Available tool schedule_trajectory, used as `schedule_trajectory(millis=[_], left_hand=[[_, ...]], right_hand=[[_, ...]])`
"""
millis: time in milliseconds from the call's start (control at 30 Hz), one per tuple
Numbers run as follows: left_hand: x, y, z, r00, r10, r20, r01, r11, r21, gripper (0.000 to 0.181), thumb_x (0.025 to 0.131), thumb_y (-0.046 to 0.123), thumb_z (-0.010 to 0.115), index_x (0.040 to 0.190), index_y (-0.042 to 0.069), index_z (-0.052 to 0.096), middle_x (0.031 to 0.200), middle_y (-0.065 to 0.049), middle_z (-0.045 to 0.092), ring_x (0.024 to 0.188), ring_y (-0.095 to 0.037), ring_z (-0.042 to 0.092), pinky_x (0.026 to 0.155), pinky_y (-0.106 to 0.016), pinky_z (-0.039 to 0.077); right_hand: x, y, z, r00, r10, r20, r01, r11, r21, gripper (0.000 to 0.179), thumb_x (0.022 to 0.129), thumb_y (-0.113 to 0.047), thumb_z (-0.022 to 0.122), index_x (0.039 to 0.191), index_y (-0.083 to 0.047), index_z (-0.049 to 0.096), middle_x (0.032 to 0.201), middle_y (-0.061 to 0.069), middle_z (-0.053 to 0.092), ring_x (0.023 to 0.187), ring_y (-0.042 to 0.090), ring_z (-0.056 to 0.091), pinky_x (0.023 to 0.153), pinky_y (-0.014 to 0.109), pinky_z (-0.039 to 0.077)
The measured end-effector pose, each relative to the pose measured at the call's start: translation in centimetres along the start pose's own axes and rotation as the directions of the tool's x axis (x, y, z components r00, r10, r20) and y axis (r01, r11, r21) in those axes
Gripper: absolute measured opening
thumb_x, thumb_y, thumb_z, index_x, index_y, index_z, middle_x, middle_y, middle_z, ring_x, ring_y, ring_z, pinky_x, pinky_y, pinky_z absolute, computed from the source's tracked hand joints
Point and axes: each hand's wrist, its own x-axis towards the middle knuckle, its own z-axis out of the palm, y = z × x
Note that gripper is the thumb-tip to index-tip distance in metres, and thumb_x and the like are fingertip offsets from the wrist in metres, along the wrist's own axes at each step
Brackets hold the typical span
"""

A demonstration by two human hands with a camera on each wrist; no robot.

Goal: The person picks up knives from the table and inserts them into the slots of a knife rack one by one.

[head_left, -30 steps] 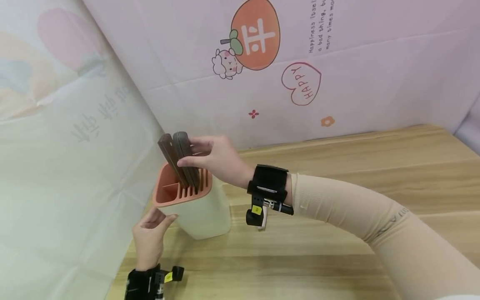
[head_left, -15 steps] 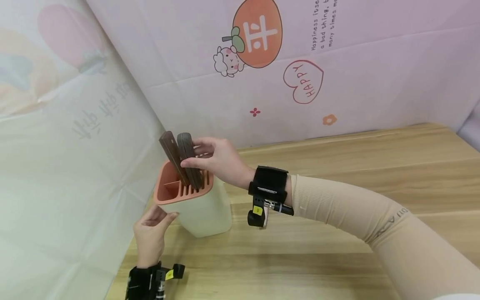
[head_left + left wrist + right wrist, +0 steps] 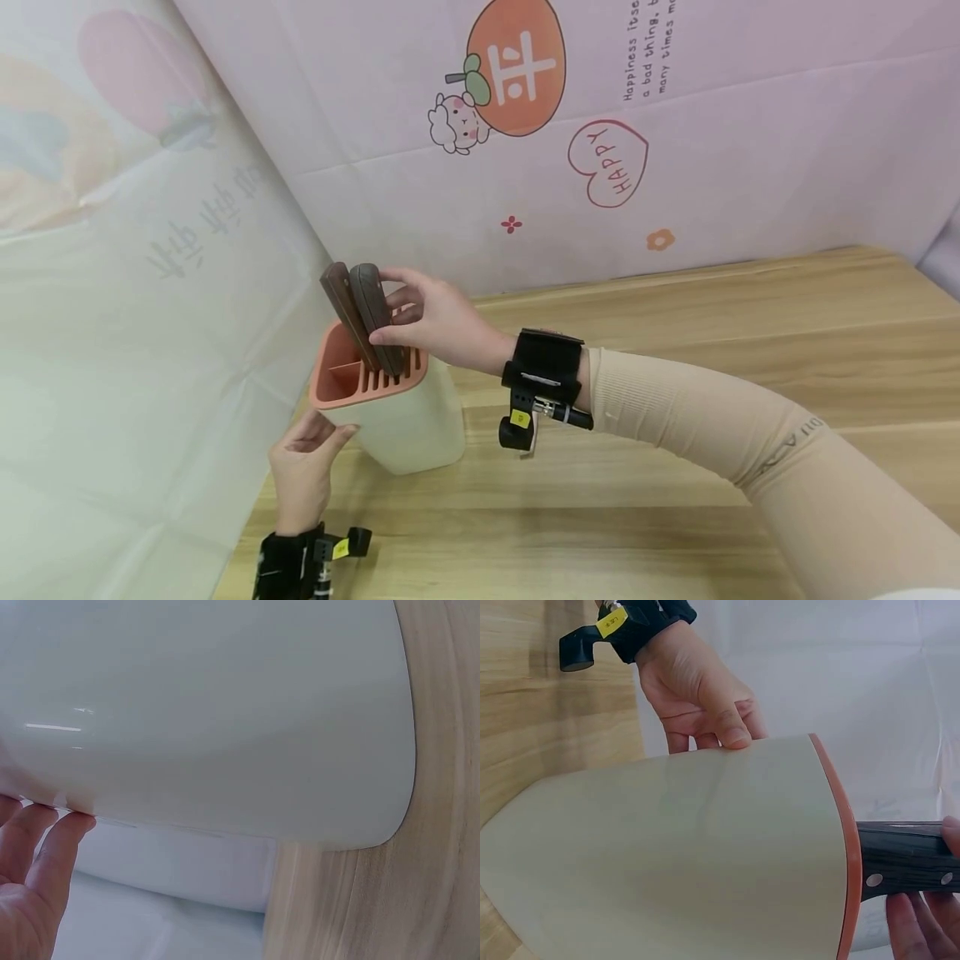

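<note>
A pale green knife holder (image 3: 408,437) with an orange slotted top stands on the table at the left. Two knives stick up from its slots: one with a brown wooden handle (image 3: 347,307), the other a dark riveted handle (image 3: 367,292). Thumb and fingers of my right hand (image 3: 446,325) pinch the dark-handled knife, whose blade is hidden inside the holder. My left hand (image 3: 303,475) grips the holder's near left corner just below the rim, thumb on one face and fingers (image 3: 56,851) along another. In the right wrist view the dark handle (image 3: 904,859) comes straight out past the orange rim.
The wooden table (image 3: 637,492) stretches off to the right. A printed white cloth (image 3: 360,108) hangs behind, and another cloth (image 3: 165,375) borders the left, close to the holder. An open compartment (image 3: 337,383) lies beside the slots in the orange top.
The dark-handled knife has shifted a little right and sits slightly lower in its slot, with my right hand moving along. The left hand keeps its place on the holder.
</note>
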Motion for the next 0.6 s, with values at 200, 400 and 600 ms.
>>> schedule_trajectory(millis=[200, 400, 600], left_hand=[[0.0, 0.1, 0.0, 1.000, 0.005, 0.000, -0.005, 1.000, -0.028, 0.050, 0.083, -0.029, 0.066, 0.132, -0.019, 0.057, 0.116, -0.012, 0.074, 0.102, -0.019, 0.074, 0.087, -0.030, 0.060], [0.0, 0.1, 0.0, 1.000, 0.003, -0.004, -0.003, 1.000, -0.027, 0.050, 0.083, -0.029, 0.066, 0.131, -0.019, 0.057, 0.114, -0.012, 0.075, 0.099, -0.018, 0.075, 0.086, -0.030, 0.061], [-0.1, 0.0, 0.0, 1.000, -0.006, -0.003, 0.006, 1.000, 0.009, 0.049, 0.084, -0.027, 0.067, 0.132, -0.018, 0.058, 0.114, -0.010, 0.075, 0.100, -0.017, 0.074, 0.086, -0.029, 0.061]], right_hand=[[-0.2, 0.1, -0.3, 0.996, -0.023, 0.083, 0.025, 1.000, -0.014, 0.083, 0.091, -0.003, 0.078, 0.160, -0.006, 0.031, 0.125, 0.015, 0.067, 0.108, 0.022, 0.069, 0.094, 0.027, 0.057], [-0.6, 0.6, -0.8, 0.983, -0.069, 0.173, 0.081, 0.995, -0.065, 0.085, 0.096, -0.008, 0.074, 0.163, -0.006, 0.021, 0.135, 0.016, 0.063, 0.120, 0.021, 0.064, 0.103, 0.026, 0.051], [-1.5, 1.4, -1.9, 0.959, -0.097, 0.265, 0.149, 0.972, -0.183, 0.085, 0.103, -0.023, 0.067, 0.166, -0.015, 0.010, 0.158, 0.012, 0.044, 0.143, 0.017, 0.044, 0.118, 0.038, 0.038]])
